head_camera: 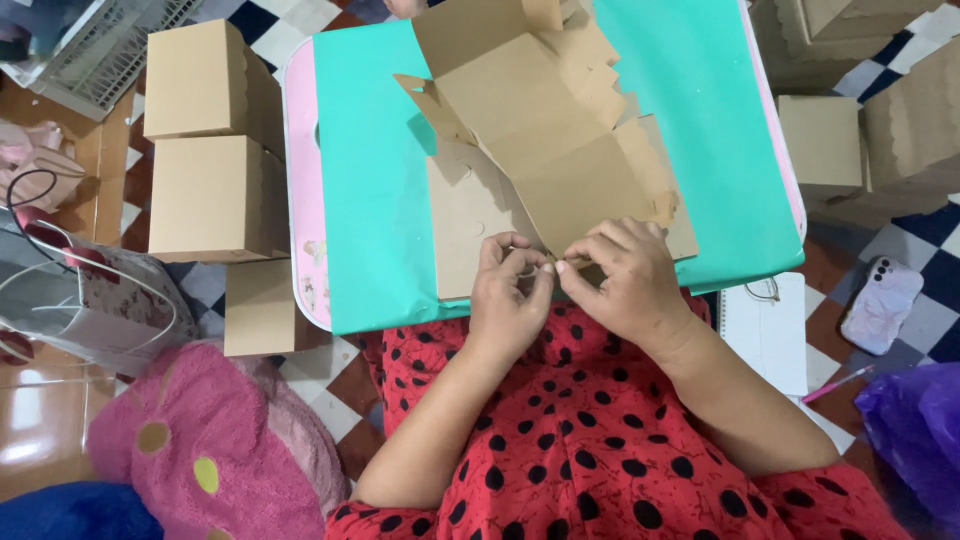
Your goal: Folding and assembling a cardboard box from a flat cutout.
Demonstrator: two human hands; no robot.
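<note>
Cardboard box blank [545, 140]: near edge hidden under both pinching hands [570, 285].

I'm seeing even, fairly bright indoor light falling from above. The hands [570, 285] are casting only soft, short shadows onto the cardboard sheet [540, 150] just beyond the grip. Glare is showing on the glossy floor tiles [30, 420] far left of it. Edges are perhaps bending slightly; corners are looking softer.
</note>
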